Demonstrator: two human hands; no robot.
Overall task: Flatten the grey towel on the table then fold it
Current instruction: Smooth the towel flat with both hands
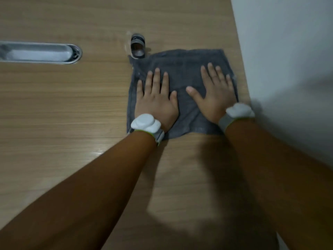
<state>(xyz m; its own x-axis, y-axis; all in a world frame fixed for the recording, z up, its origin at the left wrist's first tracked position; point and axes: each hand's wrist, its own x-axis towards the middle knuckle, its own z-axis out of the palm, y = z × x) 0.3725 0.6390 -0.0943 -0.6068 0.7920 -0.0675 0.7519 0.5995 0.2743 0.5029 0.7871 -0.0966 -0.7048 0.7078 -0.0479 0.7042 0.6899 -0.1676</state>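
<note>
The grey towel [182,69] lies as a rough square on the wooden table [63,109], near the table's right edge. My left hand [155,101] rests flat on the towel's left half, palm down, fingers spread. My right hand [214,94] lies flat on its right half, fingers spread too. Neither hand grips the cloth. Both wrists carry white devices on bands. The towel's near edge is partly hidden under my wrists.
A small grey roll-shaped object [137,46] stands just beyond the towel's far left corner. A long metal cable slot [39,53] is set into the table at the left. A white wall [288,51] runs along the table's right edge.
</note>
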